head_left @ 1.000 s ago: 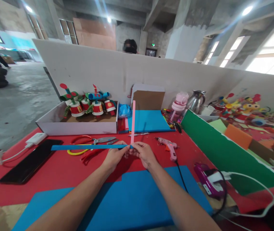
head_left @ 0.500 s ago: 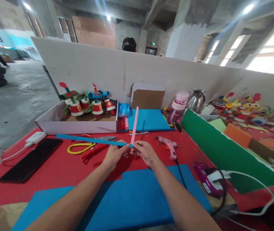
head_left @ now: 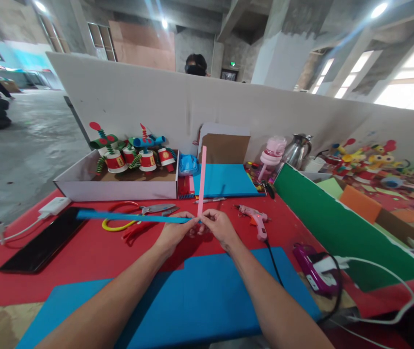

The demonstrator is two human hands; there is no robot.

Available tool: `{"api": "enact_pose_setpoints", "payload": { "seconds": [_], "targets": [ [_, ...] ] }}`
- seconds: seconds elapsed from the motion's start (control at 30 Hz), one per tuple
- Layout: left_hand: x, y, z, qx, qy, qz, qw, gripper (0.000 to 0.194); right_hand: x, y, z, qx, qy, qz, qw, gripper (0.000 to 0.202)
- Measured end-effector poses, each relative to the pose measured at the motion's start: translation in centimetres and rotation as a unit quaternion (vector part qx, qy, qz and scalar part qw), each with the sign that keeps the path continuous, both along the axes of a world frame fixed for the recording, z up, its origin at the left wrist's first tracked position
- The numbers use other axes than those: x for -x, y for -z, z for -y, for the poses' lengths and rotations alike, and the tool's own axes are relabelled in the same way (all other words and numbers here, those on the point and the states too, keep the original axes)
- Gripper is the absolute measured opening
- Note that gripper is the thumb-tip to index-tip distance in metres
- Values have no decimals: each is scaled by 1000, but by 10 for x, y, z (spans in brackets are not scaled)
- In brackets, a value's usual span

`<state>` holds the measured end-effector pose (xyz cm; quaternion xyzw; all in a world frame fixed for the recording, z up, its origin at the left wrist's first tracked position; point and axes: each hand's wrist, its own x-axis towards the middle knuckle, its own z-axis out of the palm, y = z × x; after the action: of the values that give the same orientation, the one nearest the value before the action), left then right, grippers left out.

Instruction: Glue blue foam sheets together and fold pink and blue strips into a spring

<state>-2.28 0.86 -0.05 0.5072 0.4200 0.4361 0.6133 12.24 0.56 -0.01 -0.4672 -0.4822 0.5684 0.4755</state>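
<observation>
A blue paper strip stretches leftward from the fingers of my left hand, which pinch it near its right end. A pink paper strip points away from me, almost at a right angle to the blue one. Its near end meets the blue strip between my fingertips. My right hand is closed in a pinch at that joint. My fingers hide how the two ends overlap. Both hands hover over the red tabletop, fingertips nearly touching.
Scissors with yellow-and-red handles and red-handled pliers lie left, near a black phone. At right are a pink glue gun, a purple power strip and a green-sided box. Cup figures stand in a white box.
The blue strip's free left end has swung down and nearer, over the phone. The pink strip has turned more upright. Both hands stay pinched in nearly the same place.
</observation>
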Motion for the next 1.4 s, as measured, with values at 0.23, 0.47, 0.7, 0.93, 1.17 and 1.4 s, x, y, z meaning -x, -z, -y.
{"api": "enact_pose_setpoints", "payload": {
  "seconds": [0.23,0.47,0.7,0.93,1.17,1.4],
  "targets": [
    [0,1,-1,11,-11,13,1000,29,-1,0,0,19,-16,-36,999,38],
    [1,7,-4,21,-18,39,999,29,-2,2,1,53,-49,-93,993,41],
    [1,7,-4,37,-21,57,997,31,-3,5,-1,69,-38,-84,993,43],
    [0,0,-1,31,-14,42,999,32,-3,5,-2,69,-25,-54,996,44],
    [-1,-2,1,27,-28,29,999,36,-7,6,-3,54,-40,-16,998,41],
    [1,3,-4,33,-30,15,999,28,-8,6,-2,62,-66,-4,996,39]
  ]
}}
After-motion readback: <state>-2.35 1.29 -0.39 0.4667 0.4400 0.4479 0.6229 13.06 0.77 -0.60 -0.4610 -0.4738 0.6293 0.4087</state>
